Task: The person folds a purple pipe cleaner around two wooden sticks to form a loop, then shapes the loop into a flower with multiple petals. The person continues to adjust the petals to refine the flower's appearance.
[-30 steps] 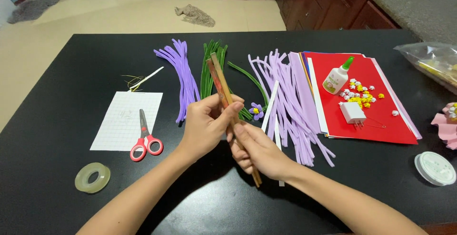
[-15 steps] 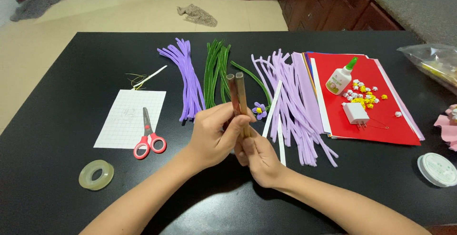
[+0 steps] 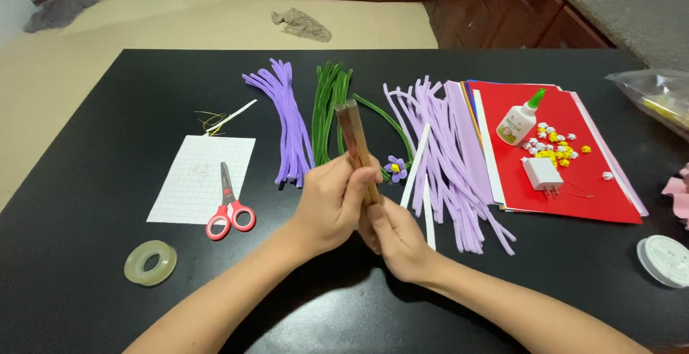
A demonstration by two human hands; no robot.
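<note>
Brown sticks (image 3: pixel 354 135), a thin bundle held nearly upright, stand between both hands above the middle of the black table (image 3: pixel 108 110), toward its near edge. The left hand (image 3: pixel 331 203) is clenched around the bundle's middle, thumb across the front; the right hand (image 3: pixel 393 238) grasps the lower end from below, fingers curled about it.

As for progress, the bundle looks gathered and squared up, yet nothing binds it: the tape roll (image 3: pixel 151 261) near the left near corner and the red-handled scissors (image 3: pixel 228 210) on the squared paper sheet (image 3: pixel 203 180) lie untouched. The purple pipe cleaners (image 3: pixel 287 128), the green pipe cleaners (image 3: pixel 330 110) and the pale lilac strips (image 3: pixel 448 160) lie unused in their rows toward the far edge, and the glue bottle (image 3: pixel 520 117) rests on the red card (image 3: pixel 596 182) at the right. One small purple flower (image 3: pixel 394 168) lies finished just beside the hands.

Against the picture a second ago, the sticks have swung from a slant across the hands to almost vertical, and the right hand has moved lower on them.
</note>
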